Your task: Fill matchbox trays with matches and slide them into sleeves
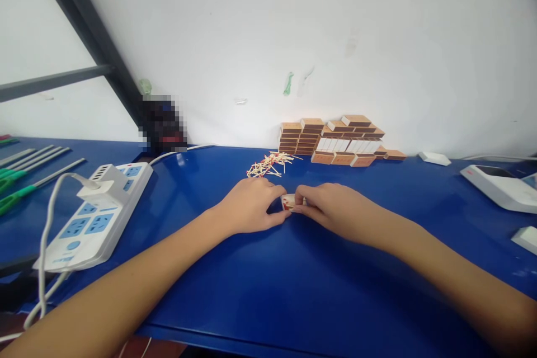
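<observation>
A small white matchbox tray (pixel 288 201) with red-tipped matches in it lies on the blue table between my hands. My left hand (pixel 259 205) grips its left end between thumb and fingers. At the tray's right side, my right hand (pixel 323 204) has its thumb and fingers pinched together over the matches; what they hold, if anything, is hidden. Just behind my left hand is a loose pile of matches (pixel 271 164). Stacked matchboxes (pixel 300 137) with brown and white sides stand against the wall.
A white power strip (pixel 107 218) with a plugged-in adapter and cable lies at the left on the blue table (pixel 251 291). Green-handled rods (pixel 37 182) are at the far left. White devices (pixel 499 187) sit at the right. A black frame (pixel 88 28) rises at the back left.
</observation>
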A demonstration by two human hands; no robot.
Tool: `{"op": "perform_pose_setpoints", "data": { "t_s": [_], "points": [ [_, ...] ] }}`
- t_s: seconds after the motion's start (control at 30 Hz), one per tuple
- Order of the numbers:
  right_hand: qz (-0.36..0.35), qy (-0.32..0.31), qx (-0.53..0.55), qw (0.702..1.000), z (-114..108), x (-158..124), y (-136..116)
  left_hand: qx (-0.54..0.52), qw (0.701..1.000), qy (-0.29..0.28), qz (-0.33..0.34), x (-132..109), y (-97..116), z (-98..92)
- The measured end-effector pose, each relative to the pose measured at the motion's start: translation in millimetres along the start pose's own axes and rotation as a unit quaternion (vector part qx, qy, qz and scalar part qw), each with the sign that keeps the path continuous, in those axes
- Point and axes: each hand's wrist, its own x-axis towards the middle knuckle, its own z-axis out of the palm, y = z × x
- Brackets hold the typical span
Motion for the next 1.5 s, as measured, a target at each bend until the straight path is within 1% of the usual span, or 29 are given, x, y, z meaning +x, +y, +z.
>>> {"op": "perform_pose_setpoints", "data": {
  "t_s": [0.13,0.3,0.43,0.57,0.6,0.67,0.73,0.8,0.87,0.93,1.0,1.07,1.13,1.23,1.33,1.4,1.5],
  "points": [
    [-0.022,0.003,0.055,0.998,1,-2,8,-0.003,1.000,-0.004,-0.006,0,1,-0.2],
    [-0.027,-0.022,0.135,0.990,-1,-3,18,-0.001,1.000,-0.006,-0.003,0,1,-0.7],
    [-0.034,0.000,0.147,0.989,1,-1,20,0.002,1.000,-0.011,-0.004,-1,1,-2.1],
    [-0.036,0.001,0.162,0.986,-2,5,20,0.003,1.000,-0.010,-0.005,-1,0,-1.4],
    [-0.032,0.016,0.162,0.986,-5,10,22,0.003,1.000,-0.011,-0.004,-1,0,-0.9],
    [-0.002,0.076,0.136,0.988,-9,24,29,0.000,1.000,-0.010,-0.004,-1,0,-0.5],
    [0.058,0.131,0.064,0.988,-12,43,37,-0.014,1.000,-0.009,-0.010,-2,1,-1.3],
    [0.127,0.124,-0.026,0.984,-12,65,45,-0.042,0.999,-0.006,-0.018,-2,1,-3.0],
    [0.166,0.111,-0.061,0.978,-10,84,49,-0.071,0.997,0.005,-0.021,-1,-1,-4.7],
    [0.186,0.098,-0.073,0.975,-7,96,49,-0.082,0.996,0.015,-0.027,0,-6,-5.5],
    [0.192,0.085,-0.081,0.974,-4,101,48,-0.077,0.996,0.015,-0.043,1,-12,-5.4],
    [0.186,0.068,-0.085,0.976,-4,98,47,-0.071,0.996,0.009,-0.058,1,-16,-4.8],
    [0.180,0.059,-0.086,0.978,-5,88,46,-0.074,0.996,0.007,-0.057,1,-18,-4.3],
    [0.170,0.078,-0.084,0.979,-8,63,42,-0.073,0.996,0.008,-0.049,1,-16,-2.9],
    [0.108,0.104,-0.050,0.987,-7,35,33,-0.060,0.997,0.008,-0.051,1,-14,-0.6],
    [0.060,0.088,-0.027,0.994,-4,21,25,-0.051,0.997,0.011,-0.051,2,-14,0.7],
    [0.024,0.057,-0.022,0.998,2,11,16,-0.042,0.998,0.010,-0.047,2,-11,0.9]
  ]
}}
